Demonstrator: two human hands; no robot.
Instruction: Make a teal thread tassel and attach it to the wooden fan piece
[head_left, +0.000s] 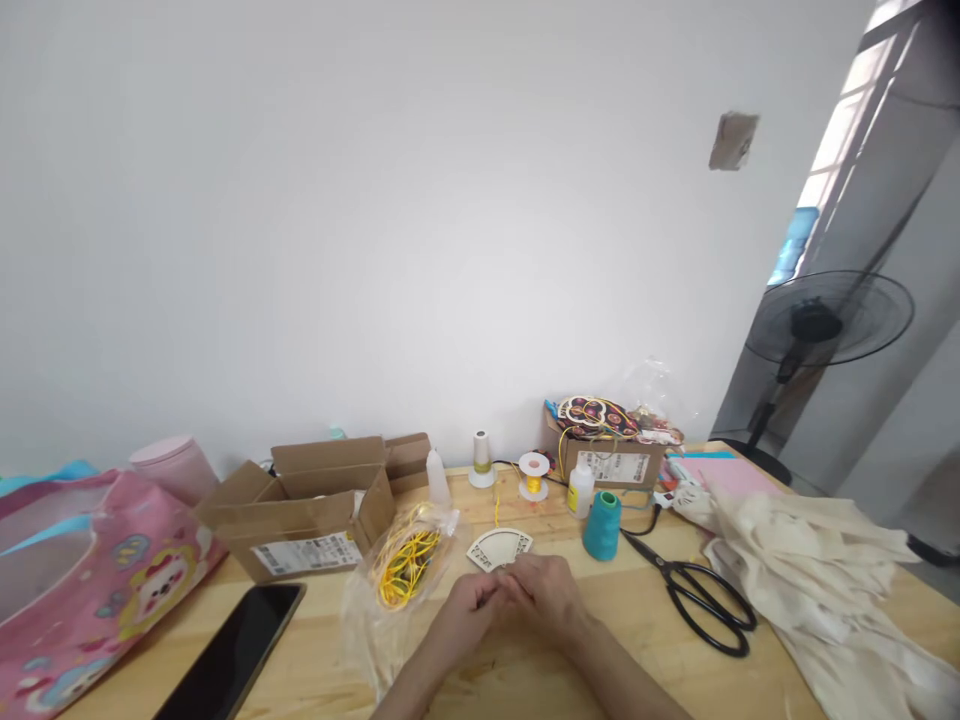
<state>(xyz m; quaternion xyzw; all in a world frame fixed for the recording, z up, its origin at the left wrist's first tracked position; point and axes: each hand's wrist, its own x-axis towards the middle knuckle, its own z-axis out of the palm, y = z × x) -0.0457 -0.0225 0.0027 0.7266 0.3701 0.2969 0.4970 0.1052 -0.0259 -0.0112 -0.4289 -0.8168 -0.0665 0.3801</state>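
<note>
- The work is carried out at a wooden table [300, 670] by 2 bare hands; it is judged to be under way, with the exact stage not determinable.
- The pale, fan-shaped piece [499, 547] is found flat on or just above the table, directly beyond the hands; its outline is seen to be whole and its openwork already cut at both sides.
- The left hand [466, 612] and right hand [551, 595] are brought together at the near end of that piece. The fingers of both are bent inward and meet; whether anything is clamped between them cannot be told.
- 1 short length of yellow cord [496, 510] is noted just beyond the curved edge of the piece; whether it is attached cannot be told, so fastening cannot be certified as done.
- No finished state is shown: the piece is judged to be in handling, not set aside.
- The scissors [670, 568] are left untouched at the right, as are the teal thread cone [602, 527], the white spool [534, 465] and the squat bottle [580, 490].
- A supply of yellow cords [407, 570] is held in a clear bag, left of the hands.
</note>
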